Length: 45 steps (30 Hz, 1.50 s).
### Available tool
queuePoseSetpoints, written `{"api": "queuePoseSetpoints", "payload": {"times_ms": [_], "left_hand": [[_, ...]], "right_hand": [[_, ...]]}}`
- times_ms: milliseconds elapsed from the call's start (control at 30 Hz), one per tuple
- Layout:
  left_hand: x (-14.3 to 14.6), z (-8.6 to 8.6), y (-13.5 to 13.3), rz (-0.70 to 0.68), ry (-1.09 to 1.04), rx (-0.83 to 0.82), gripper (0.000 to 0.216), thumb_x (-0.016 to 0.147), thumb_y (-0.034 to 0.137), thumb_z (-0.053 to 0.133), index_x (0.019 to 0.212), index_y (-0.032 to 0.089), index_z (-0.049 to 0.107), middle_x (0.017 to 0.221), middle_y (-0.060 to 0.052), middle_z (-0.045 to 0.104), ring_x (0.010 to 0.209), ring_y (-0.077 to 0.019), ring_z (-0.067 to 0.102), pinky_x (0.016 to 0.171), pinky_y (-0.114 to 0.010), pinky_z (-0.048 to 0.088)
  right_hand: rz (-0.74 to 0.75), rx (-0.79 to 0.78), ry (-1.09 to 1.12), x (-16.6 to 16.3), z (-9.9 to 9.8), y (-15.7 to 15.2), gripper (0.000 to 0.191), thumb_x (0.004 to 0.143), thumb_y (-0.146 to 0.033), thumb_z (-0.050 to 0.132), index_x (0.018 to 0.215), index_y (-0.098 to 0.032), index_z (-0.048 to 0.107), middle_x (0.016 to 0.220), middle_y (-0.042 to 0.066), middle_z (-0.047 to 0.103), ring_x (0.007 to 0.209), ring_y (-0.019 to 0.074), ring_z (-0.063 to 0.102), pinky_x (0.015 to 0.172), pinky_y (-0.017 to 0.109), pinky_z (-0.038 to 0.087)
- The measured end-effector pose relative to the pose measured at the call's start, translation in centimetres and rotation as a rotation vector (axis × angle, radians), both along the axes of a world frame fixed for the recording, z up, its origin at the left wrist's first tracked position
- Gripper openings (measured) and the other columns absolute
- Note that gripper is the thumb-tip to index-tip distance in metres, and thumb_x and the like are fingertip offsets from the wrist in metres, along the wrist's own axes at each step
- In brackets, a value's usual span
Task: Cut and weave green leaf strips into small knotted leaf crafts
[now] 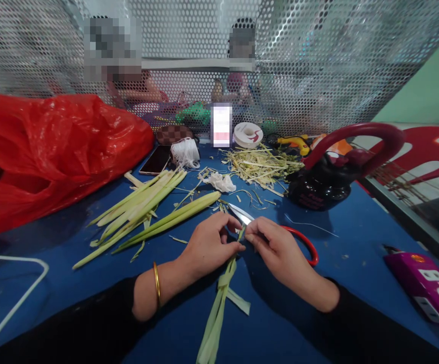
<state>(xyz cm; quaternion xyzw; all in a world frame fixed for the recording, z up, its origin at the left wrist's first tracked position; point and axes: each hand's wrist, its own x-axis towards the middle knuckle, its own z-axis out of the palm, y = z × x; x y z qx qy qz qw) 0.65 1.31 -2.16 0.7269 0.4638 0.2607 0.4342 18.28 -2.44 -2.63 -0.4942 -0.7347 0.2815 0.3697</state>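
While both hands meet, left hand (207,247) fingers, right hand (280,253) fingers pinching leaf strip (219,298).

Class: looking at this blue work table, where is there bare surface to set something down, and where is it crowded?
Bare blue table lies between the black kettle and the purple power strip, and near the left edge between the red bag and the white wire frame. Crowded: the green leaf strips, the scrap pile, and around both hands.
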Motion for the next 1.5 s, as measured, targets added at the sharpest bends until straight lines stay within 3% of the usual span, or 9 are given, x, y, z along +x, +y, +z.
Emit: {"api": "queuePoseSetpoints", "payload": {"times_ms": [133,533,733,1000,1333,1500], "left_hand": [[-0.2,0.0,0.1,-0.062,0.044,0.103,0.003,0.074,0.021,0.067,0.073,0.019,0.067,0.072,0.001,0.057,0.067,-0.0128,0.053,0.063,-0.024,0.040],[-0.3,0.2,0.0,-0.245,0.117,0.120,0.007,0.080,0.026,0.065,0.075,0.021,0.065,0.075,0.003,0.061,0.070,-0.0129,0.055,0.065,-0.024,0.037],[-0.2,0.1,0.1,-0.266,0.137,0.187,0.011,0.081,0.027,0.065,0.073,0.021,0.063,0.073,0.004,0.063,0.075,-0.0140,0.057,0.074,-0.028,0.034],[-0.6,0.1,0.7,-0.284,0.163,0.228,0.015,0.085,0.028,0.061,0.073,0.020,0.061,0.072,0.003,0.062,0.076,-0.0149,0.057,0.076,-0.030,0.033],[-0.2,0.1,0.5,-0.323,0.318,0.345,0.013,0.085,0.023,0.057,0.072,0.019,0.057,0.075,0.000,0.062,0.077,-0.0169,0.055,0.076,-0.031,0.033],[0.0,-0.1,0.2,-0.347,0.390,0.423,0.012,0.083,0.018,0.053,0.071,0.018,0.055,0.075,0.000,0.060,0.078,-0.0167,0.054,0.085,-0.034,0.035]], "right_hand": [[-0.013,-0.010,0.009,0.0,0.1,0.1,0.017,0.090,-0.011,0.047,0.076,-0.020,0.051,0.072,0.000,0.052,0.065,0.0142,0.048,0.059,0.025,0.036],[-0.026,-0.018,0.017,0.1,0.0,0.0,0.017,0.090,-0.012,0.047,0.075,-0.020,0.052,0.073,0.000,0.054,0.066,0.0142,0.049,0.061,0.025,0.039],[-0.063,-0.024,0.025,0.1,-0.1,0.0,0.016,0.089,-0.015,0.049,0.075,-0.020,0.053,0.070,0.000,0.054,0.065,0.0139,0.050,0.059,0.025,0.038],[-0.097,-0.221,0.253,0.1,-0.2,-0.2,0.005,0.085,-0.020,0.058,0.082,-0.021,0.054,0.065,-0.004,0.055,0.055,0.0113,0.051,0.051,0.023,0.041],[-0.100,-0.257,0.291,-0.7,-0.2,-0.4,0.009,0.081,-0.022,0.062,0.079,-0.020,0.054,0.061,-0.005,0.056,0.050,0.0089,0.050,0.048,0.021,0.039],[-0.139,-0.279,0.307,-0.9,-0.3,-0.6,0.011,0.081,-0.024,0.064,0.078,-0.020,0.054,0.062,-0.004,0.059,0.053,0.0106,0.055,0.050,0.022,0.044]]}}
